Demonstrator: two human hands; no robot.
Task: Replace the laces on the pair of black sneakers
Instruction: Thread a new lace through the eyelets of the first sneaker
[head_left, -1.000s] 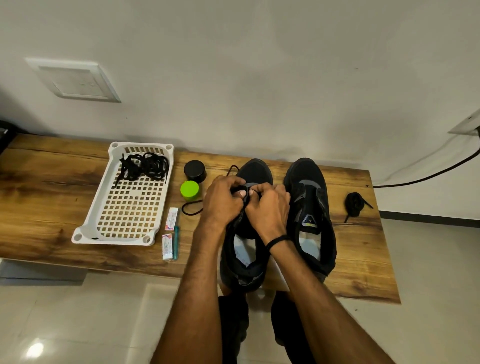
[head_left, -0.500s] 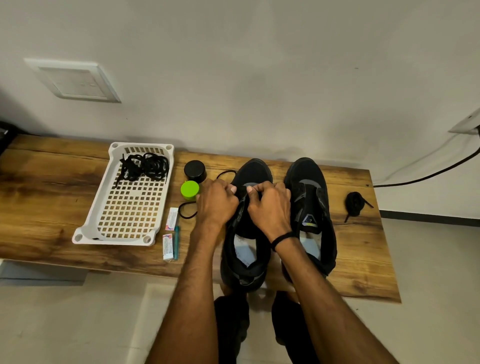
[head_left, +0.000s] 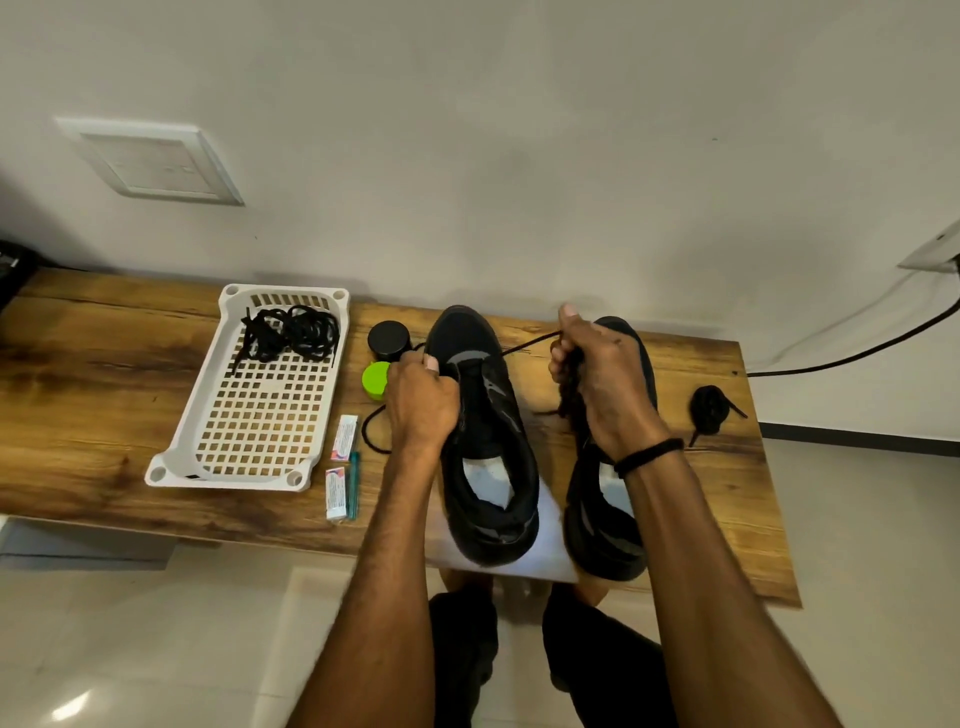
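While the right grip (head_left: 597, 379) pinches a black lace (head_left: 530, 344) drawn taut from the front eyelets of the left sneaker (head_left: 470, 330), the left grip (head_left: 421, 402) curls round the lace's other run against that shoe. The right sneaker (head_left: 602, 540) stands just beside it on the wooden surface (head_left: 104, 415).

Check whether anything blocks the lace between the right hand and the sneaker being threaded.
Nothing visible does. The lace runs straight and taut from the front of the left-hand sneaker to the right hand, which pinches it. The left hand grips the other end on the sneaker's opposite side, clear of that span.
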